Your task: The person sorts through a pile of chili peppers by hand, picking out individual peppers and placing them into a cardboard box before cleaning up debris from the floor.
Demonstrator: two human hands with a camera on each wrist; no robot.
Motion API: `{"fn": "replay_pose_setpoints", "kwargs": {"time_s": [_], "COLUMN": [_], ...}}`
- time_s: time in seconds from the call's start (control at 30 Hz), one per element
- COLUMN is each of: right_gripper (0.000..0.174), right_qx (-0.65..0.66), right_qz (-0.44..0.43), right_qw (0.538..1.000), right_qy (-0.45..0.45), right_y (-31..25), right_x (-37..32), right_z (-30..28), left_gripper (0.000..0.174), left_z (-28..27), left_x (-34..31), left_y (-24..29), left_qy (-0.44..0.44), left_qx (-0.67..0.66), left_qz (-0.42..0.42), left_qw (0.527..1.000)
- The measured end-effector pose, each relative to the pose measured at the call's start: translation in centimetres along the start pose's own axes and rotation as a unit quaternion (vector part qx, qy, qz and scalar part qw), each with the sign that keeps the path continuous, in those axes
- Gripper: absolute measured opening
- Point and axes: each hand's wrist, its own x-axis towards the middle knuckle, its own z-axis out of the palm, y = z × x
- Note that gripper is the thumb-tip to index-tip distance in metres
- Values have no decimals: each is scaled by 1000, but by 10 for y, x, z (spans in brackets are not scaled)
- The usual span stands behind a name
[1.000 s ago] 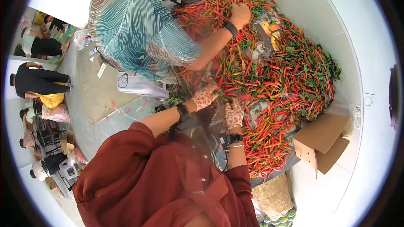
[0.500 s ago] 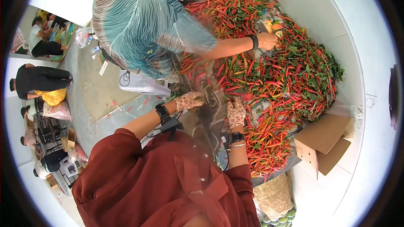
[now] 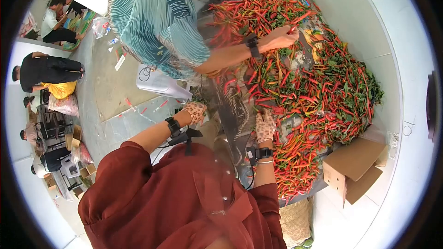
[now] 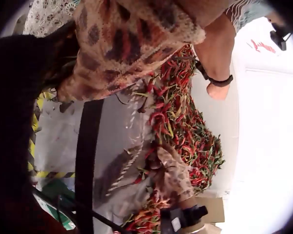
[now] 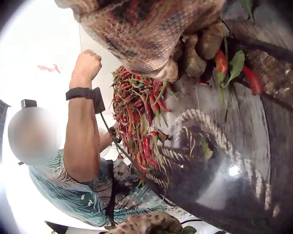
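My left hand [image 3: 196, 112], in a spotted fingerless glove, is over the near side of the table, away from the chili heap [image 3: 300, 133]. Its fingers bend inward, and green leaves show beside it at the bottom edge of the right wrist view; whether it grips them I cannot tell. At the heap's near edge, my right hand [image 3: 265, 127] rests low over the dark tabletop. In the right wrist view its curled fingers [image 5: 193, 56] hold a sprig with a red chili [image 5: 221, 62] and a green leaf [image 5: 237, 64].
Across from me a person in a teal patterned shirt [image 3: 157, 23] reaches over the heap, holding a red chili. A white rope [image 5: 224, 141] lies on the tabletop. A cardboard box [image 3: 355, 159] stands right, a white stool [image 3: 157, 83] left. Several people are farther left.
My left hand has moved left, away from my right hand and the heap. My right hand stays at the heap's edge. The other person's near arm has shifted over the peppers.
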Motion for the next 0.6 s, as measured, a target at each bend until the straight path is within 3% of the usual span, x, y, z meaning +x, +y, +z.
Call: {"fn": "replay_pose_setpoints", "kwargs": {"time_s": [0.03,0.17,0.23,0.33,0.37,0.47,0.53,0.6], "right_gripper": [33,33,33,33,33,33,32,31], "right_qx": [53,63,29,71,71,81,71,86], "right_qz": [-8,-38,-52,-20,-20,-9,17,18], "right_qw": [998,996,996,996,996,996,997,996], "right_qy": [40,46,66,46,49,40,21,35], "right_y": [4,22,30,9,9,11,4,-5], "right_x": [0,6,7,-1,0,-4,-8,-13], "right_z": [4,18,24,7,7,9,2,-5], "left_gripper": [17,16,16,13,30,29,29,30], "left_z": [-9,-37,-37,-44,-65,-85,-92,-94], "left_x": [-4,-6,1,17,20,27,41,52], "left_y": [8,27,30,39,50,73,83,94], "left_qy": [1,5,78,64,27,84,63,182], "left_qx": [26,22,-26,-2,-29,-25,-39,-43], "left_qz": [-34,-46,-11,17,-22,5,18,99], "left_qw": [999,999,997,998,999,996,997,977]}}
